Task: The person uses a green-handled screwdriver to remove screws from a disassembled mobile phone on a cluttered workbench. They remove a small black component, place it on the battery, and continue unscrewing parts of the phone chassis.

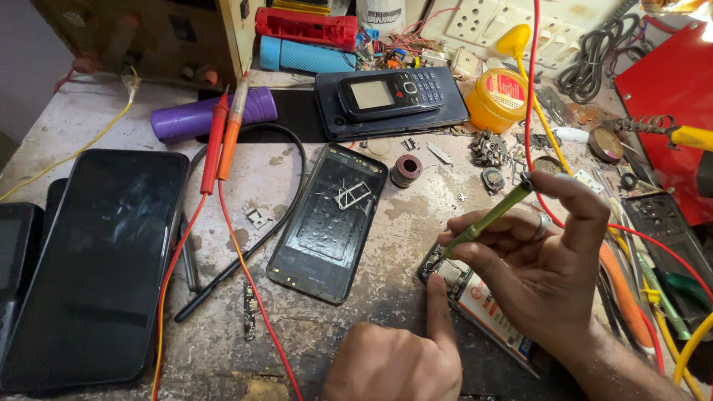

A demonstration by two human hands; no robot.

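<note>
My right hand [538,271] holds a thin green screwdriver [489,217] tilted, its tip down on an opened phone [475,297] with a white battery showing, at the lower right of the bench. My left hand [397,360] is fisted except for the index finger, which presses on the phone's near corner right by the screwdriver tip. A black phone back cover [327,223] lies just left of them, with a small metal tray piece [353,194] resting inside it.
A large dark phone [96,260] lies at left. Red and orange test probes [223,137] with wires cross the bench. A keypad phone [394,93] rests on a dark phone at the back. Yellow tub [496,100], solder spool [406,169], loose parts and cables crowd the right.
</note>
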